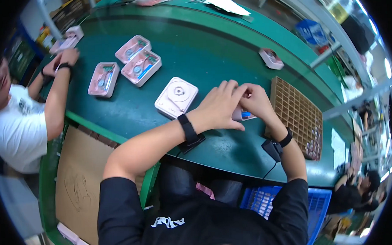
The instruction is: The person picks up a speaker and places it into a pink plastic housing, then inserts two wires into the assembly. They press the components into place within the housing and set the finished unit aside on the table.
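My left hand (221, 106) and my right hand (256, 100) meet over the green table (193, 52), both closed around a small white device with a blue part (244, 115), mostly hidden by my fingers. Both wrists wear black bands. A white square device with a round disc on top (176, 97) lies just left of my left hand. A brown cardboard grid tray (297, 113) sits right beside my right hand.
Three pink open cases (132, 64) lie at the far left of the table, another (271, 58) at the far right. A co-worker's hands (62, 62) rest at the left edge. A blue crate (269, 202) stands below the table, cardboard (82, 180) at left.
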`<action>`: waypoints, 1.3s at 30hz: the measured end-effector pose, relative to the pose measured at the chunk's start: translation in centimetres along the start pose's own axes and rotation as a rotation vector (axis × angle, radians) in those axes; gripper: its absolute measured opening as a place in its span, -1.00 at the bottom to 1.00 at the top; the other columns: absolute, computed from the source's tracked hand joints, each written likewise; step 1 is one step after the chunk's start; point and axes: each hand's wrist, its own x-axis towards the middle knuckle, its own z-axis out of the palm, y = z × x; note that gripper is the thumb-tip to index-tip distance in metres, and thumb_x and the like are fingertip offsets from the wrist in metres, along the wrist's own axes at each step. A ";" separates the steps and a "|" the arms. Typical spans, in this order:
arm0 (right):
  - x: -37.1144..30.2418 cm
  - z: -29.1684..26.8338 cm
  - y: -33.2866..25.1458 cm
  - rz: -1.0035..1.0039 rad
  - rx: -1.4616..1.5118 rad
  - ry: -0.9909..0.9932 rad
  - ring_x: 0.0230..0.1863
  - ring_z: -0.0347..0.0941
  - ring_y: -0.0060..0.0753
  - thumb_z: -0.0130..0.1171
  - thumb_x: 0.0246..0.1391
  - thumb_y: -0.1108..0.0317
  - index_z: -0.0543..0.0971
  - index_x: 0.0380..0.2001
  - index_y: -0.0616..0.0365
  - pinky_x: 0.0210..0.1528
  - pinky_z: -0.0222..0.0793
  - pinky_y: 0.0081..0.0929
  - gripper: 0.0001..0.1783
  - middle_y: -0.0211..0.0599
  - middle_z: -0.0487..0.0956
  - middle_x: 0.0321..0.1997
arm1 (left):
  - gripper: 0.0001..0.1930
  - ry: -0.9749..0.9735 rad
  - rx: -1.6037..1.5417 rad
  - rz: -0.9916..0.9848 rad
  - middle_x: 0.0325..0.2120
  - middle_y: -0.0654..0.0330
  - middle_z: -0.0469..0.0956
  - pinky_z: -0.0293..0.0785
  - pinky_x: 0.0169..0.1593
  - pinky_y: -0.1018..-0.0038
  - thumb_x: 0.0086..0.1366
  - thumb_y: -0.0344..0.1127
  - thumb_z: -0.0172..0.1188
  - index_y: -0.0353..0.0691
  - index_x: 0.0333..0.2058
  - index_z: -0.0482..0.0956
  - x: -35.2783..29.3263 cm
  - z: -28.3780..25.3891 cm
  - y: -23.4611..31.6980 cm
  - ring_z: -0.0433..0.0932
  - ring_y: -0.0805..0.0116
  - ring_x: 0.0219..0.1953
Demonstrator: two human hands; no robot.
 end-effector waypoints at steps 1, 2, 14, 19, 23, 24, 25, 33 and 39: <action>0.5 0.5 -0.1 -0.050 0.022 -0.005 -0.39 0.56 -0.66 0.37 0.07 0.41 0.61 -0.32 0.26 -0.39 0.47 -0.55 -0.82 -0.42 0.62 -0.46 | 0.02 -0.078 0.046 -0.035 0.08 -0.09 0.41 0.55 0.02 0.10 -0.11 -0.02 0.61 -0.27 0.28 0.27 -0.4 0.4 -0.8 0.48 -0.11 0.13; 1.2 0.9 -0.1 -0.071 0.032 -0.014 -0.39 0.56 -0.66 0.37 0.07 0.41 0.61 -0.32 0.26 -0.39 0.47 -0.55 -0.82 -0.42 0.62 -0.46 | 0.02 -0.075 0.067 -0.046 0.08 -0.09 0.41 0.55 0.02 0.10 -0.11 -0.02 0.61 -0.27 0.28 0.27 -0.7 0.8 -1.8 0.48 -0.11 0.13; -10.7 -18.5 8.5 0.141 0.094 0.119 -0.33 0.51 -0.71 0.36 0.27 0.31 0.63 -0.20 0.17 -0.33 0.42 -0.66 -0.83 -0.52 0.62 -0.32 | 0.10 -0.510 -0.234 0.059 0.20 -0.06 0.36 0.42 0.20 0.05 -0.11 -0.17 0.54 -0.20 0.43 0.17 -0.5 2.3 -4.5 0.47 -0.15 0.16; -24.3 -26.5 20.0 0.502 0.036 0.547 -0.38 0.44 -0.71 0.34 0.23 0.37 0.65 -0.18 0.13 -0.33 0.39 -0.60 -0.86 -0.56 0.57 -0.38 | 0.05 -0.654 -0.171 0.152 0.21 -0.01 0.37 0.44 0.17 0.08 -0.11 -0.11 0.60 -0.09 0.39 0.29 -0.5 2.6 -1.4 0.50 -0.11 0.12; -27.5 -23.5 22.6 0.704 -0.028 0.386 -0.35 0.43 -0.65 0.35 0.12 0.49 0.66 -0.09 0.11 -0.31 0.40 -0.56 -0.73 -0.51 0.54 -0.34 | 0.04 -0.613 -0.162 0.135 0.22 0.01 0.37 0.46 0.19 0.10 -0.11 -0.05 0.64 -0.05 0.37 0.34 -0.7 3.3 -0.3 0.50 -0.08 0.13; -27.4 -22.6 22.6 0.706 -0.027 0.384 -0.35 0.43 -0.65 0.35 0.12 0.49 0.66 -0.09 0.11 -0.31 0.40 -0.56 -0.73 -0.51 0.54 -0.34 | 0.04 -0.616 -0.164 0.133 0.22 0.01 0.37 0.46 0.19 0.10 -0.11 -0.05 0.64 -0.05 0.37 0.34 -0.8 3.3 -0.5 0.50 -0.08 0.13; -27.3 -21.6 22.4 0.609 -0.133 0.359 -0.33 0.44 -0.61 0.36 0.07 0.52 0.66 -0.07 0.11 -0.31 0.40 -0.54 -0.68 -0.48 0.53 -0.33 | 0.04 -0.611 -0.175 0.134 0.22 0.01 0.37 0.46 0.19 0.10 -0.11 -0.05 0.65 -0.05 0.37 0.34 -0.9 3.3 -0.7 0.51 -0.08 0.14; -25.0 -20.1 19.1 0.255 -0.462 0.251 -0.25 0.48 -0.43 0.38 -0.06 0.60 0.68 -0.04 0.13 -0.21 0.43 -0.46 -0.57 -0.31 0.54 -0.33 | 0.03 -0.637 -0.200 0.116 0.23 -0.02 0.36 0.49 0.23 0.11 -0.10 -0.09 0.65 -0.05 0.37 0.34 -0.8 3.3 -0.7 0.48 -0.11 0.20; -25.3 -21.6 23.6 -0.118 -0.400 0.414 -0.36 0.46 -0.44 0.30 0.14 0.60 0.63 -0.16 0.28 -0.32 0.41 -0.53 -0.81 -0.33 0.55 -0.28 | 0.02 -0.610 -0.201 0.134 0.22 0.01 0.37 0.49 0.21 0.11 -0.08 -0.08 0.64 -0.02 0.39 0.32 -0.7 3.5 -0.8 0.51 -0.09 0.16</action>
